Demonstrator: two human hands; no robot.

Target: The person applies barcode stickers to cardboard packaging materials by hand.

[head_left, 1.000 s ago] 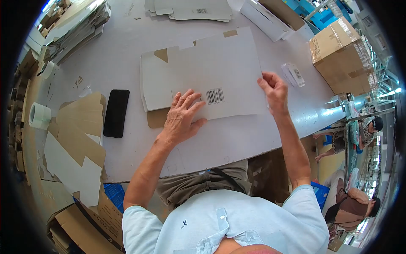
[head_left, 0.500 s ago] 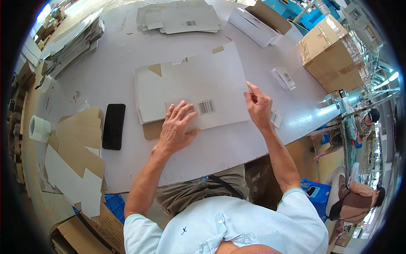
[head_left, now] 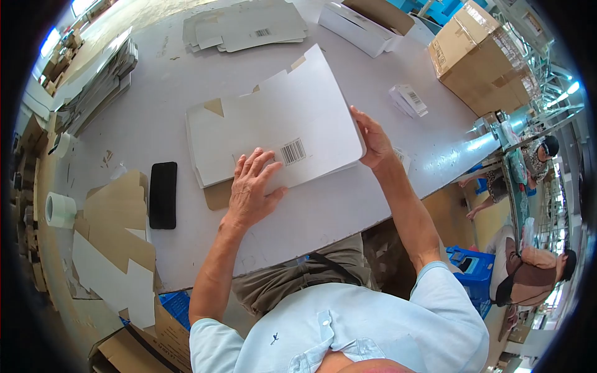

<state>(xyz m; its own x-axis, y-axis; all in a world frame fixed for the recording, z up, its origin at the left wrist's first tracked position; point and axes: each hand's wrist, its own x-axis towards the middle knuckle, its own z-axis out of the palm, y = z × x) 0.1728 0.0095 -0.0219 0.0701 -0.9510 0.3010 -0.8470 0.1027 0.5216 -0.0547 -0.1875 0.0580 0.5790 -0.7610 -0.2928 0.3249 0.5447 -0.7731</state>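
Observation:
A white flat cardboard piece (head_left: pixel 273 112) with a printed barcode lies on a small stack at the middle of the table, its right side raised. My left hand (head_left: pixel 254 186) rests on its lower left part, fingers apart and flat. At the raised right edge is my right hand (head_left: pixel 374 140), holding the sheet, with some of its fingers hidden behind it. Brown card shows under the stack's lower left corner. Small barcode labels (head_left: pixel 410 99) lie to the right of the stack.
A black phone (head_left: pixel 163 196), tape roll (head_left: pixel 60 210) and cut cardboard (head_left: pixel 118 217) are at left. Flat card stacks (head_left: pixel 249 26) (head_left: pixel 96 84) lie farther back. An open white box (head_left: pixel 357 30) and taped carton (head_left: pixel 482 59) stand at right. Co-workers sit beyond the right edge.
My right hand has taken a fuller hold of the top sheet's right edge, which is now lifted and bent upward. My left hand stays on the sheet. The view has shifted slightly.

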